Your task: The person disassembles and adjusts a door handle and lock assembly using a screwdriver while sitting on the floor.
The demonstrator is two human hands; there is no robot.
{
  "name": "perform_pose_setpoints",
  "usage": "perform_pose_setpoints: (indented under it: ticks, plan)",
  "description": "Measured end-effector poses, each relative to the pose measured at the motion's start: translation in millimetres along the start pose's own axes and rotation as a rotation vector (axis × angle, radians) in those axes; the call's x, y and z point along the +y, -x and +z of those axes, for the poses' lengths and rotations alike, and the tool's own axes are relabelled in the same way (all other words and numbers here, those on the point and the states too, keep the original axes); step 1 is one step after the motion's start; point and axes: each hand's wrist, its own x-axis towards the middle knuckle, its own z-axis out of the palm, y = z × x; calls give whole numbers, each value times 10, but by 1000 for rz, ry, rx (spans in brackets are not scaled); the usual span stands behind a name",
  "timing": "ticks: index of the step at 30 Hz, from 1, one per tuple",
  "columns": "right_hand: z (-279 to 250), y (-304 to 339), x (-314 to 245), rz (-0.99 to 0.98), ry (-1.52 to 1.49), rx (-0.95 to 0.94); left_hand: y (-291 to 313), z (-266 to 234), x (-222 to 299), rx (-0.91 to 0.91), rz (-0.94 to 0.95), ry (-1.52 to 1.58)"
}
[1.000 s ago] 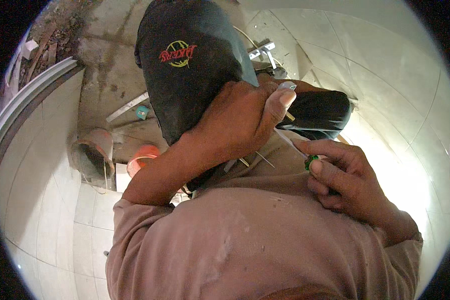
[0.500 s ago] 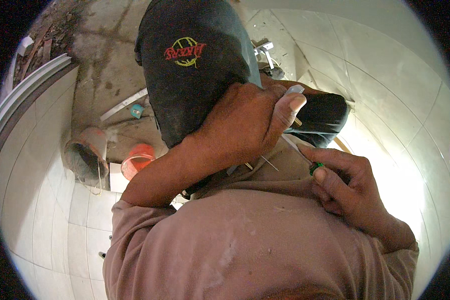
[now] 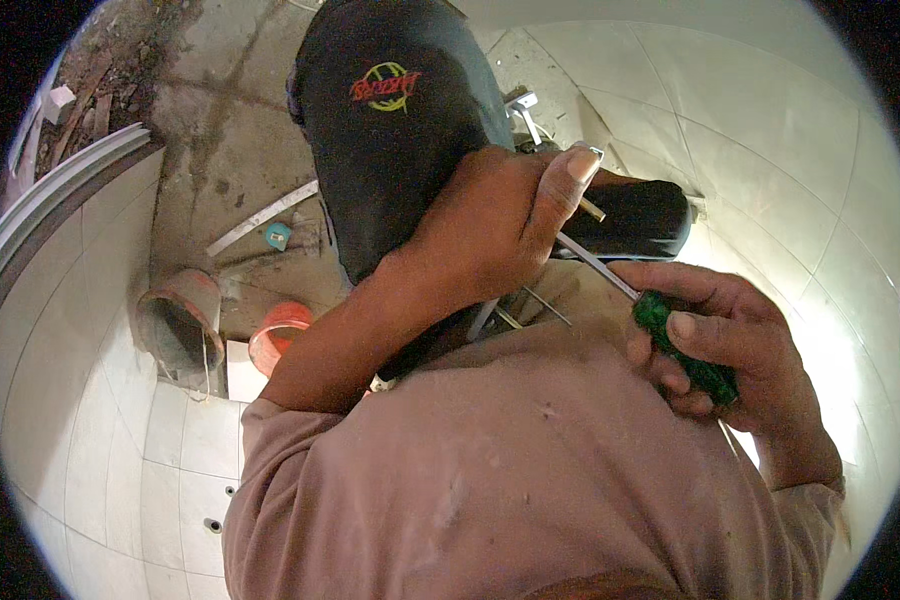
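Note:
My right hand [image 3: 735, 335] is closed round the green handle [image 3: 685, 350] of a screwdriver. Its metal shaft [image 3: 598, 266] points up and left toward my left hand [image 3: 515, 215]. That hand is a fist, thumb on top, wrapped round a metal piece that it mostly hides. A pale end [image 3: 592, 153] shows by the thumb, with a brass-coloured stub [image 3: 592, 210] close below. Under the fist, a flat grey bar [image 3: 482, 320] and a thin rod [image 3: 548, 306] stick out over my lap. Whether the screwdriver's tip touches the piece is hidden.
My bent knee in black trousers [image 3: 410, 150] rises ahead. On the floor to the left lie a pale strip [image 3: 262, 218] and a small teal thing [image 3: 277, 236]. A grey-brown bucket [image 3: 208, 290] and a red bucket [image 3: 288, 312] are nearer. Tiled walls [image 3: 770, 150] stand on both sides.
My right hand has moved right and down a little, and more of the screwdriver's green handle shows. The left fist has shifted slightly, still closed on the metal piece.

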Motion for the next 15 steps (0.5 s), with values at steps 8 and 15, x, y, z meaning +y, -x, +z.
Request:
perform_pose_setpoints:
  ticks: [8, 15]
  plan:
    - [154, -35, 48, 134, -85, 39, -64, -3, 31, -120, -24, -24]
    - [280, -80, -168, 10, 296, 44, -108, 44, -27, 8, 44, 103]
